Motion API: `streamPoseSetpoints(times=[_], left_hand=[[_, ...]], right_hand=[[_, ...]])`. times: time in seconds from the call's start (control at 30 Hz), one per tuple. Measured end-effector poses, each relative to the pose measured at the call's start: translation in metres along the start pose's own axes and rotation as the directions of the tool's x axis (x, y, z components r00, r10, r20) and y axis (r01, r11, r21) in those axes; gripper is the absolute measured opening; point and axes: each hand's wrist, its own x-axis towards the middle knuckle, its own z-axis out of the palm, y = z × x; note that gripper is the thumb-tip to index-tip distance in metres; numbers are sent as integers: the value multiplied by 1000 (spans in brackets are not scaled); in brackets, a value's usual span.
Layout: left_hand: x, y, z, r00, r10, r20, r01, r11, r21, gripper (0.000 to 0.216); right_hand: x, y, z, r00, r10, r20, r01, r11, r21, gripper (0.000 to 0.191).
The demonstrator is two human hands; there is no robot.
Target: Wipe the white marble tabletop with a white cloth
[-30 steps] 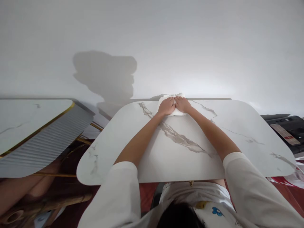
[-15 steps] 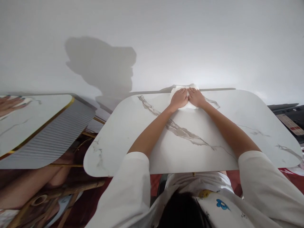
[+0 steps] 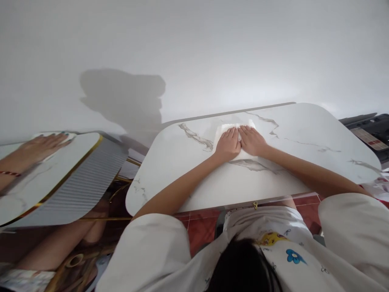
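Both my hands lie flat on a folded white cloth (image 3: 246, 123) on the marble-patterned tabletop (image 3: 170, 178). I cannot tell whether the cloth is fabric or paper. My left hand (image 3: 228, 143) presses its left part, the fingers stretched out and pointing away from me. Beside it, my right hand (image 3: 251, 140) rests on the right part, palm down, with the fingers extended. The hands nearly touch along the thumbs. Cloth shows beyond the fingertips and between the wrists.
A white wall (image 3: 231, 48) rises behind the table. At left, another person's hand (image 3: 45, 147) lies on a white pad on a second marble-patterned table (image 3: 85, 147) with gold trim. A dark object (image 3: 372, 129) stands past the right edge. Red tiles (image 3: 203, 231) show below.
My hands have drawn the cloth from the table's far edge back towards me. The view has shifted and tilted. The other person's hand at left shows farther into view.
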Motion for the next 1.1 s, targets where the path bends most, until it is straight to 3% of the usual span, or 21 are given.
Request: streamPoseSetpoints(times=[0.3, 0.47, 0.63, 0.83, 0.97, 1.1], left_hand=[[-109, 32, -24, 1000, 3, 24, -2, 1000, -9, 56], [-136, 60, -30, 999, -15, 37, 15, 1000, -2, 56], [-128, 90, -25, 1000, 17, 4, -16, 998, -65, 56], [-93, 116, -14, 997, 76, 18, -74, 990, -124, 58], [-64, 113, -13, 995, 80, 55, -73, 989, -126, 58], [-32, 97, -9, 998, 22, 59, -15, 994, -111, 56]], right_hand=[[-87, -66, -13, 996, -72, -57, 72, 997, -11, 55], [-122, -71, -19, 992, -87, -90, 89, 996, 9, 54], [-144, -46, -25, 996, -43, -79, 45, 999, 25, 54], [-154, -8, -32, 998, 35, -47, -36, 999, -23, 55], [-134, 14, -30, 1000, 26, -7, -27, 999, -42, 56], [-94, 42, -21, 999, -34, -4, 34, 999, -13, 56]])
